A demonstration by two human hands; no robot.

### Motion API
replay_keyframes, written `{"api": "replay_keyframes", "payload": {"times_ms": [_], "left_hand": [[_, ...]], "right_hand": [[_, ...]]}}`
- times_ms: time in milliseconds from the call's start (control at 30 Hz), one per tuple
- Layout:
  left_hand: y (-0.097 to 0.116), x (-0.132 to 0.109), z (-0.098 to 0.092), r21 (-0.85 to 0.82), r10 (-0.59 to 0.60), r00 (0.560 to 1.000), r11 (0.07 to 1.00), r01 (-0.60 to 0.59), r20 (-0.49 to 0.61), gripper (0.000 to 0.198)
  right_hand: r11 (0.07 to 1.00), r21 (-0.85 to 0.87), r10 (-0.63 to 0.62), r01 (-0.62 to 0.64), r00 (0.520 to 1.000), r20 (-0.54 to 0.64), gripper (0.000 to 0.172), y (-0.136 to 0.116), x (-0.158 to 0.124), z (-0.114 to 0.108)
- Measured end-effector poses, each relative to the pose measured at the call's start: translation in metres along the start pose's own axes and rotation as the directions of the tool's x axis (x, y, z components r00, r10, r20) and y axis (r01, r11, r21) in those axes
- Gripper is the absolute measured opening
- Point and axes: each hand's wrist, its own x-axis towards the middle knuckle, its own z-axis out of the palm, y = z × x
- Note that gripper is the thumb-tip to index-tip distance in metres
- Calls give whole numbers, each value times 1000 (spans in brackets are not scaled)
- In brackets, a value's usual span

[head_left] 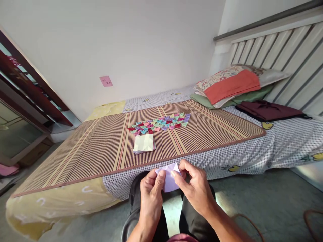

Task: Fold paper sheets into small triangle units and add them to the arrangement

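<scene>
A small lavender sheet of origami paper (171, 183), partly folded, is held between my hands over my lap. My left hand (153, 186) pinches its left edge with thumb and fingers. My right hand (193, 183) grips the upper right side, its thumb pressed on the paper near the middle. Beyond them, on the bed mat, lies a stack of creased paper sheets (143, 143) with a pale yellow one on top. Behind that stack sit rows of small folded paper pieces (164, 125) in many colours.
A striped bamboo mat (106, 144) covers much of the bed. Pillows (232, 87) and a folded maroon cloth (270, 110) lie at the right by the headboard (297, 60). A pink note (106, 81) is on the wall. A cord (248, 220) runs over the floor.
</scene>
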Motion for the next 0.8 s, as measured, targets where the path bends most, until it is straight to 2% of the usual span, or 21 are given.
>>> {"api": "replay_keyframes", "payload": {"times_ms": [100, 233, 333, 433, 567, 667, 800], "left_hand": [[2, 1, 5, -97, -57, 997, 993, 61, 48, 29], [6, 0, 3, -62, -63, 996, 996, 67, 65, 32], [10, 1, -5, 34, -45, 995, 999, 42, 88, 33], [12, 2, -13, 133, -40, 992, 991, 23, 121, 34], [10, 2, -20, 163, -4, 1000, 987, 4, -1, 39], [12, -2, -23, 239, 48, 998, 970, -38, -37, 44], [17, -6, -25, 402, 67, 997, 912, -80, 47, 47]], "right_hand": [[999, -21, -46, 46, 998, -40, 32, 0, -2, 3], [999, 0, -42, 42, 998, -38, 34, -1, -1, 4], [990, 116, 62, -75, 992, 112, 29, -1, 3, 1], [951, 223, 150, -215, 949, 277, 24, -1, 6, -5], [923, 272, 176, -271, 928, 328, 34, -1, 8, -8], [933, 248, 165, -262, 921, 353, 37, -1, 8, -6], [970, 171, 111, -171, 943, 313, 20, -4, 9, -3]]}}
